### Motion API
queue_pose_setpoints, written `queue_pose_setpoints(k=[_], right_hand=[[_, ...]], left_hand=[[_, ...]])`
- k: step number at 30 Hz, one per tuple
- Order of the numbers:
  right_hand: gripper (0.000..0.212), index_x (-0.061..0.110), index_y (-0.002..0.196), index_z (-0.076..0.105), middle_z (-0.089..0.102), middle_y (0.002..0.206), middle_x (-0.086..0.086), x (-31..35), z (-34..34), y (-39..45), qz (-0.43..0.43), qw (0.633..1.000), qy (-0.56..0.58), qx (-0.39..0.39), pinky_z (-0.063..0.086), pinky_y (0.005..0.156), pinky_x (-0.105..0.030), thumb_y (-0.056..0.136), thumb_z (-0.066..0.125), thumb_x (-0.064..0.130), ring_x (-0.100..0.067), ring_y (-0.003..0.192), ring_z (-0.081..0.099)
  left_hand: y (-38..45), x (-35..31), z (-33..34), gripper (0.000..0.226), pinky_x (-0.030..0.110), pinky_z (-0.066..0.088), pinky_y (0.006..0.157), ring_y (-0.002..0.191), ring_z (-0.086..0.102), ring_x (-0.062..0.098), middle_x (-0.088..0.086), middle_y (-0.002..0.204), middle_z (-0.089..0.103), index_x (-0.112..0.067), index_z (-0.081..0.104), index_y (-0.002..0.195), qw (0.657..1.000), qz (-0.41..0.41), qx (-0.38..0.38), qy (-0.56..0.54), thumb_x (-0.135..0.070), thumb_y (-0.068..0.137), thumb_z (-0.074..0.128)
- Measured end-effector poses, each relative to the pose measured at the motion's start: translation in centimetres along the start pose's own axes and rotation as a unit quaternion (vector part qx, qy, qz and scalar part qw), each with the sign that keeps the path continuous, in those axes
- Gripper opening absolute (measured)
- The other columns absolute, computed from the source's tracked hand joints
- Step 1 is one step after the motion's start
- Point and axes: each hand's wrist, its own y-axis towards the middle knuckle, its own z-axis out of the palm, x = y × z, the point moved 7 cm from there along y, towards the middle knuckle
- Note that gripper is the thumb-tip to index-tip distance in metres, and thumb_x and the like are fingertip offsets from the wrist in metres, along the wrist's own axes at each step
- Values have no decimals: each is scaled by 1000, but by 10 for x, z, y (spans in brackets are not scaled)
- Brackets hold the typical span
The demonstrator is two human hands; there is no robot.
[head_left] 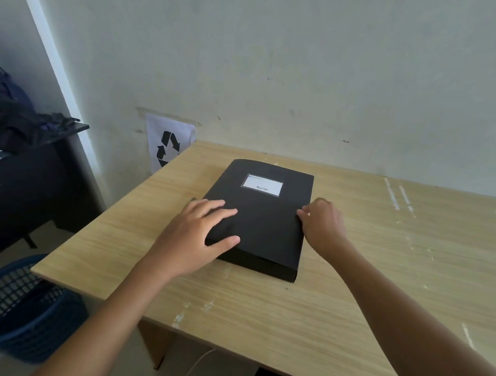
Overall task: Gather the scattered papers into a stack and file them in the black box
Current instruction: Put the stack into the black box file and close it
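On the wooden table (pixel 352 288), toward its far left part, lies the black box (pixel 265 219), flat and closed, with its lid down. A white label (pixel 261 185) sits on the far half of the lid; its print is too small to read. No loose papers show anywhere on the table.

The left hand (pixel 197 234) rests palm down on the near left corner of the box. Its fingers (pixel 217 207) are spread and laid flat across the lid, and the thumb (pixel 226 242) lies along the near left edge, so the hand presses on the box and grips nothing. The right hand (pixel 322 225) is at the right edge of the box, about halfway along it. Its fingers are curled, with the tips touching the rim of the lid; whether they pinch the lid or only touch it I cannot tell. Both forearms reach in from the near side, and the box lies between them.

Left of the table, on the floor, stands a blue mesh basket (pixel 14 307). A paper sheet with a black recycling sign (pixel 169 147) hangs on the wall behind the table's far left corner. A dark desk (pixel 24 166) with dark cloth piled on it stands farther left.
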Motion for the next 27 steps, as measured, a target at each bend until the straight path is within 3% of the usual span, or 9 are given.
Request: queue_pose_setpoints(k=[2, 3, 5, 7, 10, 13, 15, 22, 27], right_hand=[[34, 8, 96, 68, 65, 95, -8, -3, 6, 0, 0, 998, -62, 14, 45, 57, -30, 105, 43, 30, -22, 73, 58], [33, 10, 97, 66, 63, 98, -7, -3, 7, -1, -2, 996, -89, 21, 46, 60, -31, 105, 41, 31, -22, 75, 57], [35, 12, 108, 64, 59, 121, -9, 4, 8, -5, -38, 991, -122, 43, 53, 79, -42, 105, 40, 36, -27, 97, 59], [46, 14, 129, 60, 40, 152, -5, 17, 8, -18, -110, 987, -88, 75, 41, 107, -51, 103, 37, 45, -29, 132, 46], [72, 20, 149, 44, 28, 162, 5, 26, 4, -59, -199, 971, 4, 134, 24, 119, -39, 93, 44, 65, -18, 148, 27], [100, 21, 156, 28, 19, 164, 8, 2, 2, -85, -223, 962, -50, 148, 18, 121, -33, 79, 48, 81, -12, 152, 12], [102, 21, 158, 23, 16, 165, 9, -21, -5, -89, -226, 963, -79, 126, 16, 121, -31, 79, 50, 80, -11, 153, 8], [81, 21, 156, 28, 26, 163, 10, -106, -49, -93, -203, 968, -140, 50, 19, 120, -26, 91, 52, 62, -11, 151, 19], [66, 4, 133, 60, 63, 137, -8, -160, -61, -83, -154, 965, -209, -37, 48, 102, -40, 80, 79, 37, -27, 130, 57]], left_hand=[[-2, 11, 6, 73, 46, 33, 116, 152, 12, 14, -13, 164, 19, -52, 29, 151, 997, -67, 34, -5, -81, 85, 43], [-4, 15, 11, 80, 48, 31, 117, 153, 9, 16, -10, 167, 12, -52, 23, 153, 993, -102, 57, -20, -85, 82, 41], [-6, 19, 18, 89, 47, 30, 117, 154, 9, 16, -7, 169, 5, -48, 18, 155, 986, -139, 77, -55, -88, 79, 41], [-6, 16, 21, 88, 44, 28, 118, 154, 11, 15, -7, 169, 6, -45, 21, 155, 985, -141, 65, -79, -85, 80, 43], [-5, 3, 28, 84, 41, 24, 119, 154, 9, 13, -8, 168, 7, -45, 22, 155, 985, -133, 57, -98, -82, 83, 44], [-2, -24, 40, 87, 41, 25, 120, 154, 6, 10, -12, 168, 2, -45, 20, 156, 987, -104, 75, -101, -83, 82, 46], [2, -42, 47, 89, 39, 27, 120, 153, 9, 8, -15, 167, 4, -45, 23, 155, 989, -74, 83, -102, -81, 80, 52], [30, -119, 85, 73, 34, 28, 119, 152, 21, 17, -7, 167, 16, -34, 30, 156, 995, 26, 67, -75, -45, 93, 66], [58, -177, 120, 73, 38, 37, 113, 151, 19, 23, 2, 167, 16, -28, 27, 157, 997, 15, 55, -56, -41, 96, 64]])
